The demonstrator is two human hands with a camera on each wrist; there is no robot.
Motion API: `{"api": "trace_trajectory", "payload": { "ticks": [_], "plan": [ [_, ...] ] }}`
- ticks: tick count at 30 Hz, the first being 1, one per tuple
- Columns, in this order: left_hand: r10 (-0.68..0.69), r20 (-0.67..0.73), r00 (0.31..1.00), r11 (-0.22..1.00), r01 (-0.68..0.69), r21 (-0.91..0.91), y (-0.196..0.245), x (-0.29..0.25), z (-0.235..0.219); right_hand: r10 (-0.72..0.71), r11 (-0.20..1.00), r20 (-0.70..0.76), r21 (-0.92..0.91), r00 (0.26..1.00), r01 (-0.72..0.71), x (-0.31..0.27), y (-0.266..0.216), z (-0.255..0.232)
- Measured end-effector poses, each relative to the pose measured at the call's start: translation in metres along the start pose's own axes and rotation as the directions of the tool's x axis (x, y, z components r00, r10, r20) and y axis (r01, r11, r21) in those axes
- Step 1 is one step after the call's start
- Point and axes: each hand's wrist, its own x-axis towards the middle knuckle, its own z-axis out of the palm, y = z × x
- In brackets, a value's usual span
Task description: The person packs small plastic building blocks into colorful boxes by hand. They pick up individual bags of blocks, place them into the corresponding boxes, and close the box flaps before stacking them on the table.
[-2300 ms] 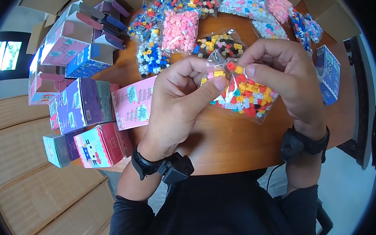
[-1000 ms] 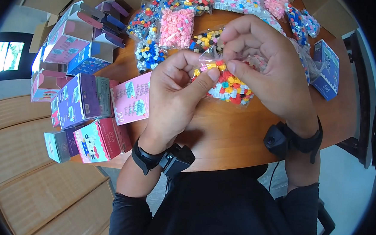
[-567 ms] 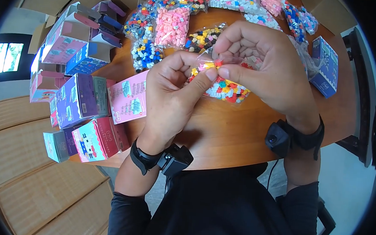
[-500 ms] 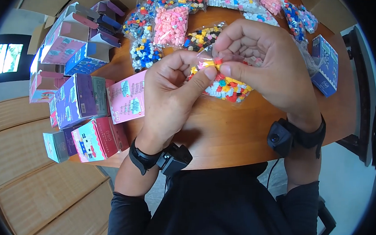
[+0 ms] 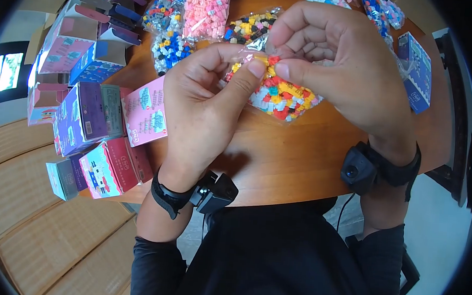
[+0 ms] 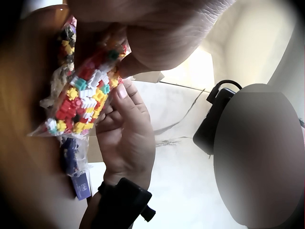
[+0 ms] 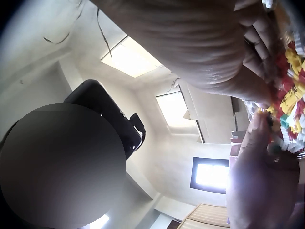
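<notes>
A clear plastic bag of small toy building bricks (image 5: 285,99), mostly red, yellow and white, is held above the table between both hands. My left hand (image 5: 203,105) pinches its top left part, thumb on the near side. Close beside that thumb, my right hand (image 5: 349,68) pinches the bag's top edge between thumb and index finger, its other fingers curled loosely. Crinkled film rises between the two grips. The left wrist view shows the bag's brick-filled part (image 6: 88,102) hanging below the fingers. In the right wrist view the bricks (image 7: 290,100) appear at the right edge.
Behind the hands lie more brick bags, among them a pink one (image 5: 206,13), a black-and-yellow one (image 5: 249,26) and a blue-and-white one (image 5: 172,43). Cardboard boxes, including a purple one (image 5: 84,114) and a pink one (image 5: 146,109), crowd the left. A blue box (image 5: 416,72) stands right.
My right thumb and fingers have moved left along the bag's top edge, nearer my left thumb. The head view has shifted, so the boxes and bags sit higher and mostly further left.
</notes>
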Motion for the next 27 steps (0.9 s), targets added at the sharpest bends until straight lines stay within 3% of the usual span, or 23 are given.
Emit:
{"api": "trace_trajectory", "payload": {
  "ticks": [4, 9, 14, 17, 21, 27],
  "plan": [
    [0.010, -0.001, 1.000, 0.999, -0.010, -0.036, -0.002, 0.001, -0.002, 0.093, 0.989, 0.088, 0.103, 0.992, -0.102, 0.000, -0.023, -0.014],
    [-0.001, -0.016, 1.000, 1.000, 0.001, -0.021, 0.000, 0.000, 0.001, -0.105, 0.991, -0.002, -0.085, 0.994, 0.105, -0.005, -0.010, 0.002],
    [0.004, 0.010, 1.000, 1.000, -0.005, 0.031, 0.000, 0.000, 0.001, -0.128, 0.982, -0.011, -0.138, 0.992, 0.125, 0.000, 0.012, 0.008],
    [-0.023, 0.040, 0.999, 1.000, 0.024, -0.020, 0.000, 0.001, 0.001, -0.064, 0.981, 0.016, -0.182, 0.998, 0.065, -0.001, 0.006, 0.005],
    [-0.040, 0.082, 0.996, 0.985, 0.053, -0.165, 0.001, 0.002, -0.004, -0.049, 0.992, 0.003, -0.115, 0.999, 0.049, -0.007, -0.019, -0.001],
    [0.034, 0.002, 0.999, 0.998, -0.034, -0.061, 0.000, 0.001, -0.001, -0.040, 0.998, -0.036, -0.046, 0.999, 0.038, -0.004, -0.011, 0.004]
  ]
}}
